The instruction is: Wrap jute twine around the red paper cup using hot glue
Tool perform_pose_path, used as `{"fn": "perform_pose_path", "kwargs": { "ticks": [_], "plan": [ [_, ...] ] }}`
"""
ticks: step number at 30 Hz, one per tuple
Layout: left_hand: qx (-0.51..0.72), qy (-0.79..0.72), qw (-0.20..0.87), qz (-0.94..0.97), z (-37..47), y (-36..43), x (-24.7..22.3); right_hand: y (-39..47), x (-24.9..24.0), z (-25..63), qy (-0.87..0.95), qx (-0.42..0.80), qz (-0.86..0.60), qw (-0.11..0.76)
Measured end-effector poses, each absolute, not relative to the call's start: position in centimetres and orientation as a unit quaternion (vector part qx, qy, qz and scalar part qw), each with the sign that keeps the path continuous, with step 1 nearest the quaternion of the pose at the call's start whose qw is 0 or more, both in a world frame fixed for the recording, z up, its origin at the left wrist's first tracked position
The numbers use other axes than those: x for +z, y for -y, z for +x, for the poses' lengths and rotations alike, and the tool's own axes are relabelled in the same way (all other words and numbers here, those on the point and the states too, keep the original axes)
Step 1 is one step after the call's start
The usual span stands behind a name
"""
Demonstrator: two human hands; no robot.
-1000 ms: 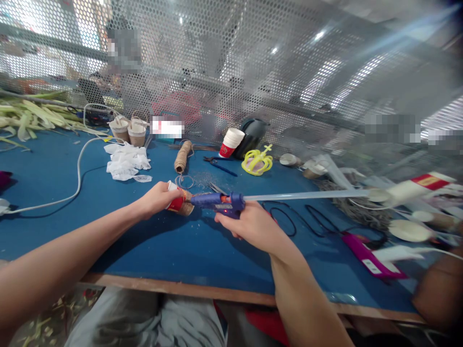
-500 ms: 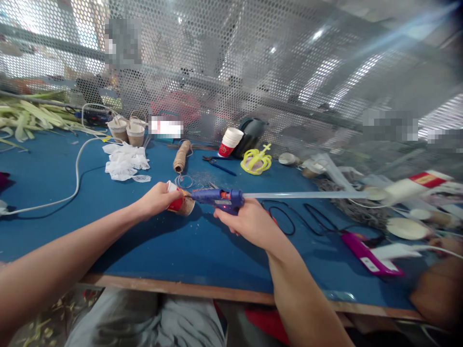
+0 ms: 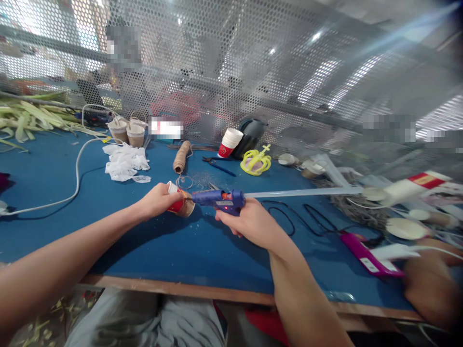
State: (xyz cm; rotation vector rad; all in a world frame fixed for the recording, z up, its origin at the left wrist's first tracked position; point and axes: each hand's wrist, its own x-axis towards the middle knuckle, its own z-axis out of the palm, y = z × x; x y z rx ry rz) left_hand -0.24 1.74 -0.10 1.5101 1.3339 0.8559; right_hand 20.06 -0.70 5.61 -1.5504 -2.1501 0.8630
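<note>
My left hand is closed around a red and white paper cup, which lies tilted, its lower part wrapped in brown twine. In my right hand is a blue glue gun, with a long clear glue stick sticking out of its back to the right. The gun's nozzle meets the twine-wrapped side of the cup; whether glue comes out is too small to tell. Beyond the cup lies a roll of twine, with a loose loop of it on the table.
On the blue table are white gloves, two wrapped cups, pliers, stacked cups and a yellow crown. A purple power strip and another person's arm are at right.
The glue gun's back end has risen slightly, and its glue stick tilts up a little more. The other person's arm at the right has shifted left. My left hand has barely moved.
</note>
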Motion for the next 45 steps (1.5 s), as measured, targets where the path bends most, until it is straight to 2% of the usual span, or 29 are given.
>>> {"fn": "perform_pose_path", "kwargs": {
  "ticks": [45],
  "plan": [
    [0.299,-0.52,0.401,0.692,-0.62,-1.58,-0.32,0.34,5.52,20.3,0.751,0.32,-0.545,0.191]
  ]
}}
